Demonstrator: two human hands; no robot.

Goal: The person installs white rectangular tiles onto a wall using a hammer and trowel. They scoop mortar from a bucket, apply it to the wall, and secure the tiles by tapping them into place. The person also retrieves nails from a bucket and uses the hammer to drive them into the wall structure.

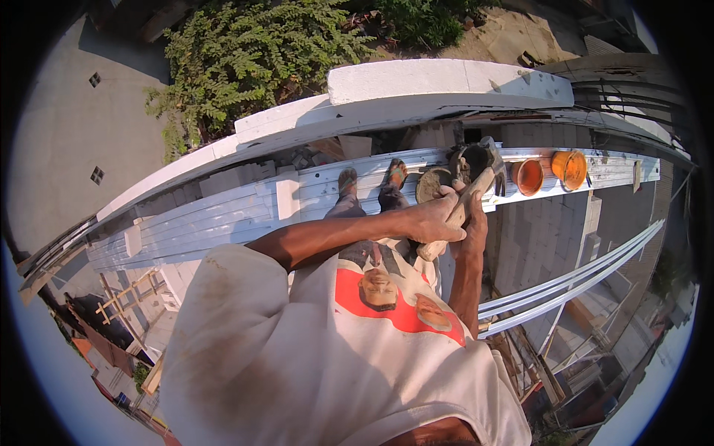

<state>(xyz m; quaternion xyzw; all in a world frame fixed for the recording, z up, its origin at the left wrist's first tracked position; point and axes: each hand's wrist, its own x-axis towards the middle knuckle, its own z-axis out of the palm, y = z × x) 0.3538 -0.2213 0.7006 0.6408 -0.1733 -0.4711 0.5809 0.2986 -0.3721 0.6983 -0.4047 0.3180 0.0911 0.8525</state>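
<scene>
My left hand (433, 221) is closed round the lower part of a wooden-handled tool (458, 213). Farther up the same handle, my right hand (474, 217) grips it from the right side. The tool slants away from my body, and a grey, dirty end stands at its far right; I cannot make out its exact kind. Just beyond my hands are a round, mortar-crusted container (433, 184) and a dark bucket (470, 160), partly covered by the tool.
I stand on long metal planks (245, 204). Two orange buckets (527, 178) sit to the right on the planks. A white block wall (439, 82) runs along the far side, with a leafy bush (253, 67) behind it. Metal channels (573, 282) lie lower right, above a drop.
</scene>
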